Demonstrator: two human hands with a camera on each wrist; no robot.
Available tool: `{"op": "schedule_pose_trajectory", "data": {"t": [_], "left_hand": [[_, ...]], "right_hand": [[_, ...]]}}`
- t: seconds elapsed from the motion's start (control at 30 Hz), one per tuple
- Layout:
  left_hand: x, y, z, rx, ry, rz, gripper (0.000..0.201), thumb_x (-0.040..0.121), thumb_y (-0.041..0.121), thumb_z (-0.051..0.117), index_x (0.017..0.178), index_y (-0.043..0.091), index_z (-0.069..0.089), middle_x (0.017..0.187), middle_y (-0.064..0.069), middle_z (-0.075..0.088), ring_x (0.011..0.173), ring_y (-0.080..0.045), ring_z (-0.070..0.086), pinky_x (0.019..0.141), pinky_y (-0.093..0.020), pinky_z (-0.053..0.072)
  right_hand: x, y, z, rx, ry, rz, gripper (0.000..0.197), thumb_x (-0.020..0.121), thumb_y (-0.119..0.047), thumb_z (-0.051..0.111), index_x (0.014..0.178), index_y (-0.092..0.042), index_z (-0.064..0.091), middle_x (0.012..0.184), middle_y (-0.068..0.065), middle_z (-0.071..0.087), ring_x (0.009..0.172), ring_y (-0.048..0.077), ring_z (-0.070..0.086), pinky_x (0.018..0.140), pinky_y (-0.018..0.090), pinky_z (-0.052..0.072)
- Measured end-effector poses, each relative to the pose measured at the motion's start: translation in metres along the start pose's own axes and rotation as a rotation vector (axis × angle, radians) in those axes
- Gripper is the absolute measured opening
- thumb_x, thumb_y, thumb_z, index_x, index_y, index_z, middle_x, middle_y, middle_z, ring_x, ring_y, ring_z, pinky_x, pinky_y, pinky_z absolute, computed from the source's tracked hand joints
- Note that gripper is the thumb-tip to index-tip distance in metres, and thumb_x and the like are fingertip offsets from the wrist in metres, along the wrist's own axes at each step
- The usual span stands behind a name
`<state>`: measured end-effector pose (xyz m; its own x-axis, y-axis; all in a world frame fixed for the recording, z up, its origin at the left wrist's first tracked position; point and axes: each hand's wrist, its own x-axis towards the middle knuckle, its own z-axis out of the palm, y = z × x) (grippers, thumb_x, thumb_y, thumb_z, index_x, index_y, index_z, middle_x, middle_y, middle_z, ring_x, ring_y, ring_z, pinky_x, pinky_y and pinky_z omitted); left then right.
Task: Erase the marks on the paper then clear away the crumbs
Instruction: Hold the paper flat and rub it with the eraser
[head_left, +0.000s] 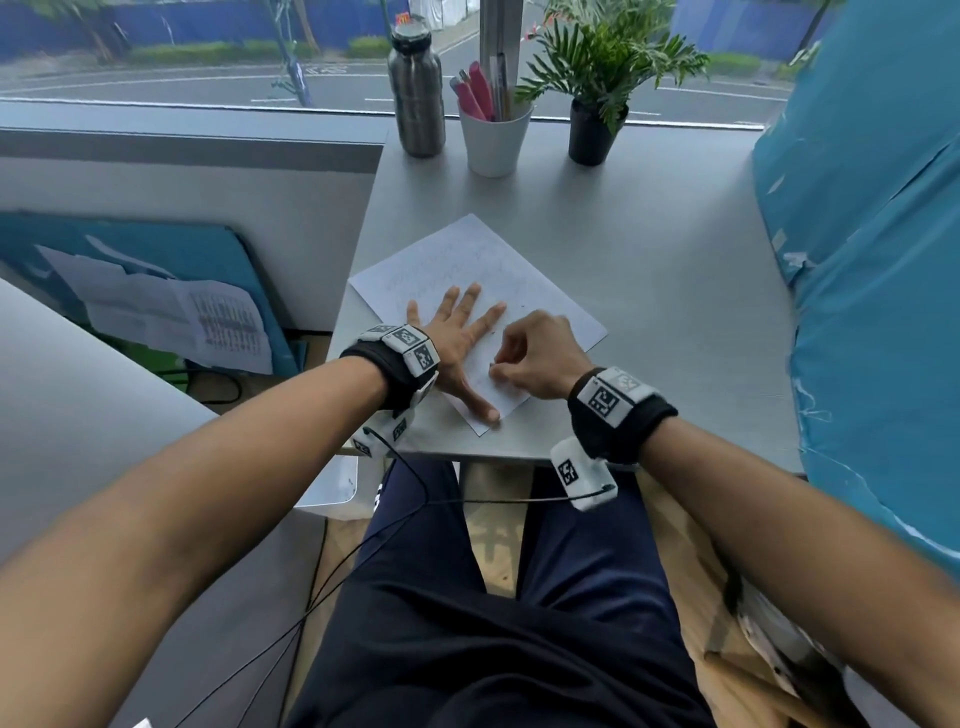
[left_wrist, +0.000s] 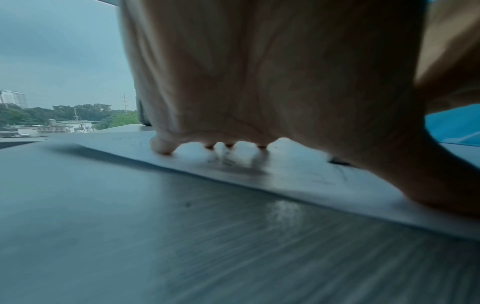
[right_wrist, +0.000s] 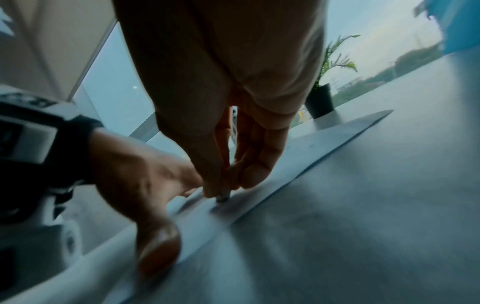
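Observation:
A white sheet of paper (head_left: 488, 260) with faint pencil writing lies askew on the grey table (head_left: 649, 291). My left hand (head_left: 460, 332) presses flat on the paper, fingers spread, thumb near the sheet's near corner. My right hand (head_left: 501, 364) pinches a small dark-tipped eraser (head_left: 491, 367) against the paper just right of the left thumb. In the right wrist view the eraser (right_wrist: 223, 197) sticks out below the pinching fingertips (right_wrist: 249, 176) and touches the paper (right_wrist: 324, 142). The left wrist view shows my left hand (left_wrist: 259, 82) on the paper (left_wrist: 285, 181). A few dark specks (head_left: 493, 330) lie by the fingers.
At the table's far edge stand a steel bottle (head_left: 415, 88), a white cup of pens (head_left: 493, 130) and a potted plant (head_left: 597, 104). A blue covered surface (head_left: 857, 260) borders the table on the right. The table's near edge (head_left: 493, 460) is just behind my wrists.

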<state>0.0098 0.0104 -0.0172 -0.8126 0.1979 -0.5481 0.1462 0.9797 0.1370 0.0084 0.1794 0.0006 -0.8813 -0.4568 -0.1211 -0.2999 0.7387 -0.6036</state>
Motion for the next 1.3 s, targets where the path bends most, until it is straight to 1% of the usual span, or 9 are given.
{"op": "schedule_pose_trajectory", "data": {"t": [0.23,0.47,0.6,0.7,0.8,0.97,1.07,1.2,1.3], "left_hand": [[-0.002,-0.007,-0.001,0.046,0.030,0.018,0.154,0.041,0.094,0.063,0.150,0.031,-0.025,0.156,0.007,-0.035,0.146,-0.021,-0.027,0.114,-0.064,-0.009],[-0.011,-0.025,-0.012,0.156,0.129,-0.101,0.120,0.073,0.091,0.026,0.156,0.013,-0.007,0.163,-0.004,-0.017,0.150,-0.020,-0.013,0.118,-0.055,-0.011],[-0.026,0.000,-0.011,0.178,0.144,0.239,0.104,0.082,0.082,0.024,0.156,0.016,-0.009,0.162,-0.001,-0.019,0.149,-0.018,-0.016,0.120,-0.048,-0.010],[-0.031,0.022,0.007,0.229,0.068,0.492,0.095,0.087,0.076,0.025,0.156,0.021,-0.010,0.161,0.002,-0.019,0.148,-0.014,-0.018,0.118,-0.041,-0.014],[-0.024,0.023,0.022,0.229,0.025,0.563,0.086,0.092,0.070,0.032,0.157,0.026,-0.006,0.162,0.006,-0.016,0.149,-0.014,-0.014,0.118,-0.041,-0.010],[-0.003,-0.018,0.005,0.110,0.071,0.301,0.082,0.095,0.064,0.035,0.156,0.029,-0.009,0.162,0.004,-0.018,0.150,-0.019,-0.014,0.120,-0.051,-0.003],[0.001,-0.035,-0.007,0.037,0.063,0.138,0.096,0.089,0.068,0.044,0.155,0.026,-0.012,0.162,0.003,-0.020,0.150,-0.020,-0.014,0.120,-0.055,0.001],[-0.006,-0.036,0.001,-0.016,0.040,0.106,0.138,0.059,0.086,0.061,0.153,0.025,-0.019,0.158,0.008,-0.029,0.146,-0.014,-0.024,0.117,-0.050,-0.013],[-0.007,-0.029,0.007,-0.010,0.057,0.052,0.154,0.042,0.096,0.058,0.151,0.027,-0.024,0.156,0.010,-0.034,0.145,-0.015,-0.029,0.115,-0.057,-0.015]], "right_hand": [[0.031,0.042,-0.041,0.063,0.112,0.282,0.007,0.071,-0.012,0.078,0.075,-0.013,0.072,0.075,0.002,0.069,0.077,0.014,0.061,0.069,0.022,0.046],[0.033,0.046,-0.038,0.071,0.100,0.294,0.007,0.072,-0.010,0.077,0.077,-0.011,0.073,0.078,0.001,0.070,0.075,0.010,0.059,0.065,0.018,0.043],[0.035,0.047,-0.040,0.055,0.077,0.293,0.009,0.071,-0.010,0.079,0.079,-0.011,0.074,0.074,-0.001,0.067,0.069,0.008,0.057,0.052,0.010,0.037],[0.035,0.045,-0.041,0.030,0.066,0.287,0.011,0.071,-0.012,0.080,0.081,-0.011,0.075,0.075,0.000,0.067,0.069,0.009,0.057,0.059,0.016,0.042],[0.035,0.043,-0.044,0.022,0.056,0.286,0.011,0.072,-0.012,0.080,0.081,-0.011,0.075,0.073,-0.001,0.067,0.070,0.010,0.057,0.063,0.018,0.042],[0.034,0.042,-0.042,0.032,0.058,0.302,0.008,0.071,-0.010,0.079,0.077,-0.012,0.074,0.064,-0.005,0.062,0.067,0.008,0.055,0.050,0.010,0.037],[0.034,0.042,-0.043,0.032,0.051,0.309,0.009,0.071,-0.010,0.079,0.078,-0.011,0.074,0.067,-0.002,0.064,0.061,0.007,0.056,0.048,0.011,0.038],[0.038,0.034,-0.043,0.010,0.051,0.306,0.010,0.070,-0.010,0.081,0.076,-0.011,0.073,0.081,0.006,0.072,0.079,0.017,0.065,0.069,0.022,0.052],[0.039,0.014,-0.028,0.021,0.039,0.189,0.015,0.069,-0.015,0.083,0.082,-0.011,0.075,0.080,0.002,0.071,0.077,0.013,0.064,0.071,0.020,0.048]]}}
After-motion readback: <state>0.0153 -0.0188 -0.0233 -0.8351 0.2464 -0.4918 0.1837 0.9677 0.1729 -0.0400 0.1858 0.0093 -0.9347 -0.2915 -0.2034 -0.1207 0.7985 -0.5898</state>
